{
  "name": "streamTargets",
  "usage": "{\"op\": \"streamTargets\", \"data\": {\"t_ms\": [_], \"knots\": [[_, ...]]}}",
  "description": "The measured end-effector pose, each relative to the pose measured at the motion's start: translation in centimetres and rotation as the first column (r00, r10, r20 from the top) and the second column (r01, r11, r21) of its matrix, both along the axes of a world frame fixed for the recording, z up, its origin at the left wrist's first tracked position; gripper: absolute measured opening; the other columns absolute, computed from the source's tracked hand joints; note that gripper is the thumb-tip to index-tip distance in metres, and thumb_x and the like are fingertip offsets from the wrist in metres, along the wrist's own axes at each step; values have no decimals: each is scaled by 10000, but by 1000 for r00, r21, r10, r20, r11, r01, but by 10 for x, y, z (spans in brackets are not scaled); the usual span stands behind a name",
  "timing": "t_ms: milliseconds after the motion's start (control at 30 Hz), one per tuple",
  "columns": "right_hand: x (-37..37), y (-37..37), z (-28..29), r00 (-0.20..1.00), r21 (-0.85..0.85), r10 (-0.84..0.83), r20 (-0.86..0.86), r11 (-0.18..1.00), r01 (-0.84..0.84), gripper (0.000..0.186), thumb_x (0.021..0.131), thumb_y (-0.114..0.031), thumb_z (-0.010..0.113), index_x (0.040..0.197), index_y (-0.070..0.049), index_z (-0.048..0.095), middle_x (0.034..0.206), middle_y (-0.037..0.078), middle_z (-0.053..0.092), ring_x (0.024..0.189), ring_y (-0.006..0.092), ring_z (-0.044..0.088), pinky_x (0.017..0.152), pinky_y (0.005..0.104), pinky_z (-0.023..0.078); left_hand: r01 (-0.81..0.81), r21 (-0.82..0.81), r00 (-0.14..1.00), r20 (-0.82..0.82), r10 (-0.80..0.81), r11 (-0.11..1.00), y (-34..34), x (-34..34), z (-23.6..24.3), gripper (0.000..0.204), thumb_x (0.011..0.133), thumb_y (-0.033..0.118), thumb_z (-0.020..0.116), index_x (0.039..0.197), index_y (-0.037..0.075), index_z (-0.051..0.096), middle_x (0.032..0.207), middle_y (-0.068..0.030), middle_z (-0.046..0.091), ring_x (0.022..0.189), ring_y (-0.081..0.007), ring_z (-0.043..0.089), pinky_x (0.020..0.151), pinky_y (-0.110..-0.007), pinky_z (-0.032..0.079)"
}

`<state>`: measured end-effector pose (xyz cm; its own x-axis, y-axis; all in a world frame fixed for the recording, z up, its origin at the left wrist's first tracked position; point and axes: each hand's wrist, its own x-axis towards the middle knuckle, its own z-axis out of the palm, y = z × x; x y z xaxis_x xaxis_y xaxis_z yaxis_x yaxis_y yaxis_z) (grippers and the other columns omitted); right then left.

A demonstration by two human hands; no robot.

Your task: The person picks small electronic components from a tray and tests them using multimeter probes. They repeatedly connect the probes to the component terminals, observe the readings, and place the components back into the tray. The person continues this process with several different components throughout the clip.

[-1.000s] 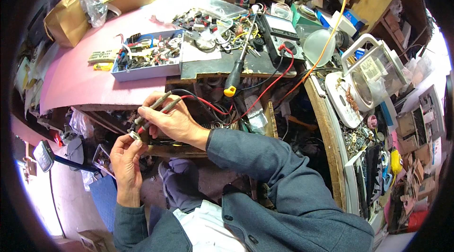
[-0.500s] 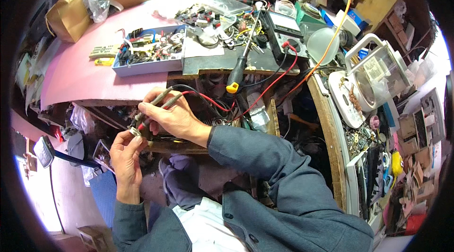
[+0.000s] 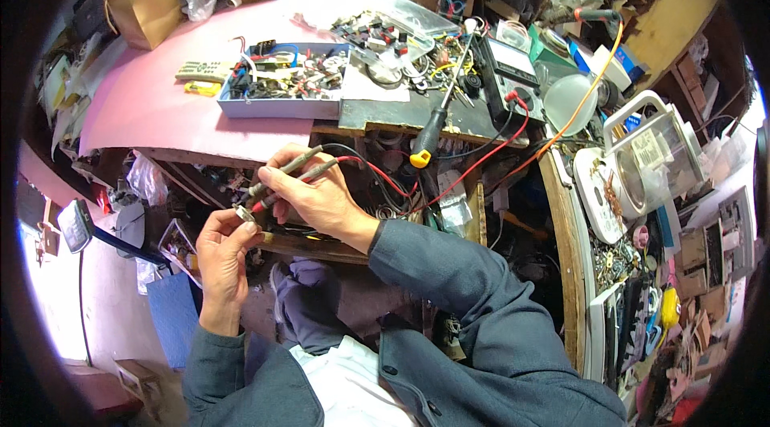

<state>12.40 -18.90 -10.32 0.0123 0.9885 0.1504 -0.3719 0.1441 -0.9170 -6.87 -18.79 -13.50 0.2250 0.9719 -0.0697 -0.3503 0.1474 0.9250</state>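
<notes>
My right hand (image 3: 317,190) grips two multimeter probes (image 3: 293,162), with red and black leads running off right. Their tips are at a small metal component (image 3: 245,214) pinched in my left hand (image 3: 223,263), just below and left of my right hand. The multimeter (image 3: 505,66) sits at the back right of the bench, with the leads leading toward it. A screwdriver (image 3: 433,130) with a black and yellow handle lies left of it, handle at the bench's front edge.
A blue-grey box of small parts (image 3: 281,110) sits on the pink sheet (image 3: 136,114), near a remote (image 3: 196,70). Cardboard boxes (image 3: 136,10) stand behind. At right are an orange cord (image 3: 593,82), a clear-bodied appliance (image 3: 642,162) and heaped clutter. Shelves under the bench hold loose items.
The view has shifted, so the bench appears further right. My hands have moved slightly right in the picture and keep the same grip on probes and component.
</notes>
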Motion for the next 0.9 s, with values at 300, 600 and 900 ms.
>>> {"op": "streamTargets", "data": {"t_ms": [300,600,900], "knots": [[-2,0,1,1000,-5,16,19,1000,-16,144,950,-164,655,895,-34,627,677,46,652,518,91,606,450,228,493,14,26,998,-62,-12,1000,0,-5,-1,219,873,10,688,1072,20,598,984,-54,663,851,-127,639,738,-272,531],[-1,2,-2,999,18,27,43,999,-28,159,955,-184,662,896,-40,632,689,32,658,533,76,605,457,223,494,-18,44,996,-85,22,999,-2,-4,5,188,853,9,709,1021,27,627,883,-29,672,739,-94,620,642,-241,514],[-3,2,-3,998,19,24,-53,1000,-23,161,955,-193,664,908,-43,629,686,15,635,529,70,593,456,219,485,-27,145,983,-174,53,989,13,-10,2,199,874,32,680,1063,35,617,947,-30,663,790,-94,613,684,-230,502]]}}
